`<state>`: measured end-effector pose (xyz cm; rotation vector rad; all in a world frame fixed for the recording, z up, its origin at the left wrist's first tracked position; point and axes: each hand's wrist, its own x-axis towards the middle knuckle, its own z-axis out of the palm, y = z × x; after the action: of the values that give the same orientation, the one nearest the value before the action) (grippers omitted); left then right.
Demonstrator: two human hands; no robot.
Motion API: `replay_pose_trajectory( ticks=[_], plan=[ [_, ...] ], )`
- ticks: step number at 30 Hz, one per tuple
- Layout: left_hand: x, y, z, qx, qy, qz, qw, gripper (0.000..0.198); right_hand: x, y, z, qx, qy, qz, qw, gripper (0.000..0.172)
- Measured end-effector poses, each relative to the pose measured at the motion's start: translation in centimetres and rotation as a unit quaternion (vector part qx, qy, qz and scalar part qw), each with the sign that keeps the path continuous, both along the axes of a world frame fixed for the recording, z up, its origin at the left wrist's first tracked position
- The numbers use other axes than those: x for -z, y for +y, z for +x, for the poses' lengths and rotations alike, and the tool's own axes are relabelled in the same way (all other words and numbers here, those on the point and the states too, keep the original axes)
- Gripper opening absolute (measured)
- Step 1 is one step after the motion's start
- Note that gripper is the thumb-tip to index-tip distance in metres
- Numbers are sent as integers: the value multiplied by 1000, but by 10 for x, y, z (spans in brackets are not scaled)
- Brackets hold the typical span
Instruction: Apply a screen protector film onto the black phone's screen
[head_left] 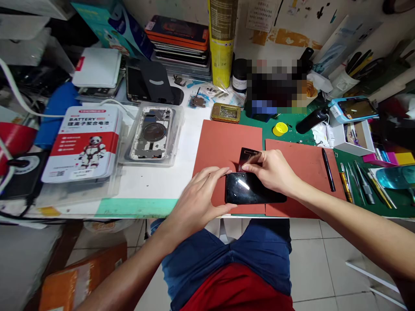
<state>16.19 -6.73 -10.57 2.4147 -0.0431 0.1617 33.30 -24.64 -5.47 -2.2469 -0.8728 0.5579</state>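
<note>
A phone (256,188) with a glossy black face lies crosswise on the reddish-brown mats. My left hand (199,192) grips its left end, thumb at the near corner and fingers at the far corner. Pinched between the thumb and fingers of my right hand (274,170) is a thin dark card (246,159). The card's lower edge meets the phone's far long edge; whether it is in the seam I cannot tell. My right hand covers part of the phone's far side.
Left are a battery tin (86,144) and an opened phone housing (152,131) in a clear tray. Behind the mat (227,138) stand a small gold tin (226,113) and a yellow cap (280,129). A black pen (328,169) and several tools lie right.
</note>
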Motion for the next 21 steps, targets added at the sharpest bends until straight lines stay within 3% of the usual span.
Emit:
replay_pose_trajectory(
  ticks=[14, 21],
  plan=[
    [-1, 0, 1, 1, -13, 8, 1000, 77, 2, 1, 1, 0, -18, -14, 1000, 18],
    [-2, 0, 1, 2, -15, 5, 1000, 75, 13, -25, -8, -64, -110, 100, 987, 22]
  ],
)
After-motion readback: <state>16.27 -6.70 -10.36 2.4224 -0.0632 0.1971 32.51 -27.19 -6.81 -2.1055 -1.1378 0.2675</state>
